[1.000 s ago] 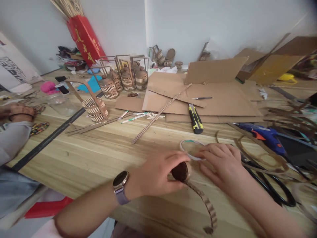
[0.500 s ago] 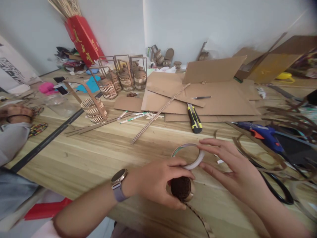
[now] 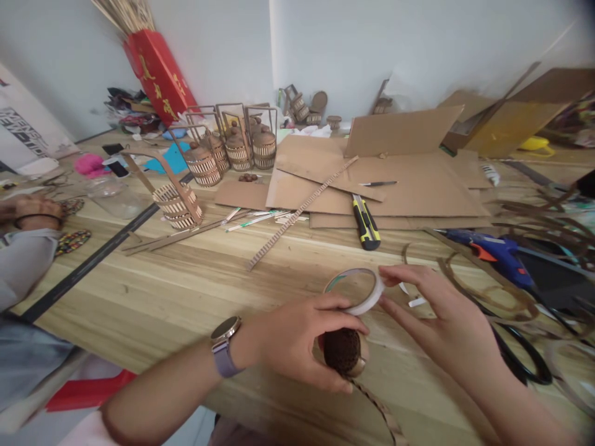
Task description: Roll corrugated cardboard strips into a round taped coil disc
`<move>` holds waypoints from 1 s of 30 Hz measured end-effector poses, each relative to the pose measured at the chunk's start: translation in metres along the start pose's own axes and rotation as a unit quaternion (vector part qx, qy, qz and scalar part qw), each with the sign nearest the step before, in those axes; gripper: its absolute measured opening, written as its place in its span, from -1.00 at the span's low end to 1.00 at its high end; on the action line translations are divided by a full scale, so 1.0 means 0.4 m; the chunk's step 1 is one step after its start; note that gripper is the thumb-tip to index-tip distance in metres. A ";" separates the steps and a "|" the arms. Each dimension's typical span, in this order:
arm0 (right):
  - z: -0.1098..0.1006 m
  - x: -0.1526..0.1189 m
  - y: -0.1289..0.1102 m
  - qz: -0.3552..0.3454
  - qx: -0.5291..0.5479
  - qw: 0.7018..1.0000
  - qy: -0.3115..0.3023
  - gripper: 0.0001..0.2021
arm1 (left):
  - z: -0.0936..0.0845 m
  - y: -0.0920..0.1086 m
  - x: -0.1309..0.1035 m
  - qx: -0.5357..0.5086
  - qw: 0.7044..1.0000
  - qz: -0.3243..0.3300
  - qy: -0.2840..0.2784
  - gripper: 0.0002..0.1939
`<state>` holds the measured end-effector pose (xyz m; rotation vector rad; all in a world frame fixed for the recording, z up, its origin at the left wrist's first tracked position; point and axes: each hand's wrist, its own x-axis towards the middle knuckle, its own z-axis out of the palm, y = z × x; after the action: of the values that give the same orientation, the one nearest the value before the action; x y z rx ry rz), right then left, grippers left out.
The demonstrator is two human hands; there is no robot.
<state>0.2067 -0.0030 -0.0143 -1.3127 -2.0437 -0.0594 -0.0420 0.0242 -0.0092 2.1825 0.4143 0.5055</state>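
My left hand (image 3: 295, 341), with a watch on the wrist, is closed around a tightly coiled corrugated cardboard strip (image 3: 341, 352). The strip's loose tail (image 3: 379, 409) trails down to the lower right. Just beyond the coil, a roll of white tape (image 3: 367, 305) is tilted up, its near rim against my left fingers. My right hand (image 3: 432, 319) pinches at the right edge of the tape roll with thumb and forefinger. What lies right between those fingertips is too small to make out.
Beyond my hands lie a yellow-black utility knife (image 3: 365, 223), a ridged cardboard strip (image 3: 297, 214) and cardboard sheets (image 3: 418, 186). At right are a blue glue gun (image 3: 502, 254) and curled brown strips (image 3: 493, 291). Small lidded baskets (image 3: 239, 152) stand back left; another person's arm (image 3: 28, 254) rests at left.
My right thumb and forefinger have shifted slightly right and drawn closer together at the tape's edge. My left hand and the coil have moved slightly right.
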 end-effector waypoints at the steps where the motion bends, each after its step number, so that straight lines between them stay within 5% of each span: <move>1: 0.001 -0.001 -0.003 -0.001 -0.003 1.000 0.008 -0.80 | -0.001 0.001 0.001 -0.007 1.000 -0.001 -0.001 -0.38; 5: 0.003 -0.003 -0.007 -0.021 -0.034 0.998 0.054 -0.94 | -0.001 -0.002 0.003 -0.036 0.999 -0.002 -0.006 -0.35; 16: -0.025 0.000 0.045 0.029 -0.117 0.992 0.049 -0.83 | 0.004 -0.012 -0.001 -0.026 0.999 -0.036 -0.009 -0.32; 23: -0.012 0.004 -0.004 -0.096 0.024 0.995 -0.018 -0.78 | 0.002 -0.009 0.001 -0.036 0.999 -0.019 -0.023 -0.33; 30: -0.028 0.018 0.003 -0.097 0.074 0.992 -0.032 -0.83 | -0.020 -0.013 0.001 -0.069 0.993 -0.020 -0.098 -0.28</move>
<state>0.2119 -0.0012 -0.0024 -1.0357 -2.1799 0.0473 -0.0459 0.0326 -0.0086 2.0617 0.3063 0.2844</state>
